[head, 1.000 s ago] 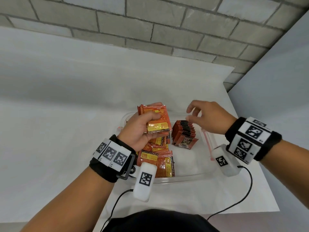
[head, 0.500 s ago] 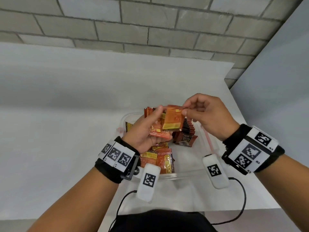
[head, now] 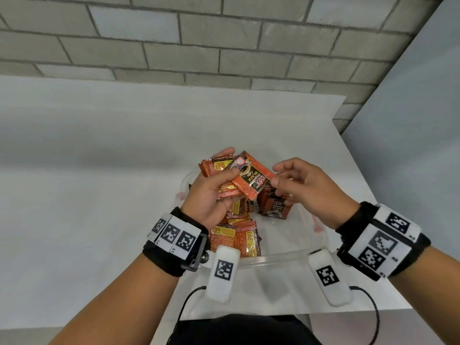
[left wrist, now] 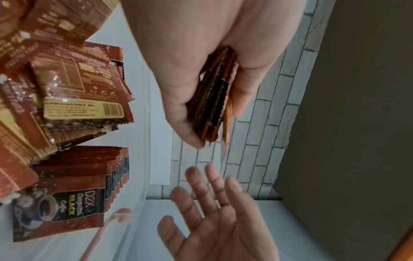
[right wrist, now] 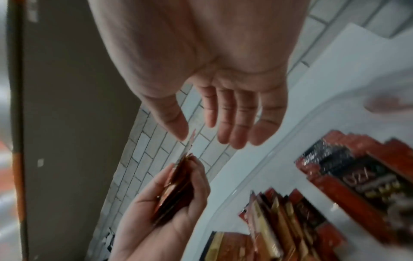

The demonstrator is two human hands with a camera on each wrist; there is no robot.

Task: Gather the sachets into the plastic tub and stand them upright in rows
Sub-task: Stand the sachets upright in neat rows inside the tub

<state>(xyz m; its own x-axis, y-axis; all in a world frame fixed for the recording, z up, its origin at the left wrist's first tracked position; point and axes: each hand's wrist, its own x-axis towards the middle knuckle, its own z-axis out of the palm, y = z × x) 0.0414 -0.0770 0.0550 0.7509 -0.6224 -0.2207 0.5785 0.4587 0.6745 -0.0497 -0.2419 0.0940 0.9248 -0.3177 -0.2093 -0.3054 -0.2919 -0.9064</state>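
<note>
White tabletop: left hand (head: 211, 192) grips sachet stack (head: 239, 178); right hand (head: 306, 188), spread, empty, at three o'clock, nearer upright row (head: 275, 202).

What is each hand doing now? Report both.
Left hand: grips a stack of orange foil coffee sachets.
Right hand: open, fingers relaxed, holding nothing.

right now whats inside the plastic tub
In the plastic tub: a loose heap of sachets and an upright row of sachets. The left hand covers part.
</note>
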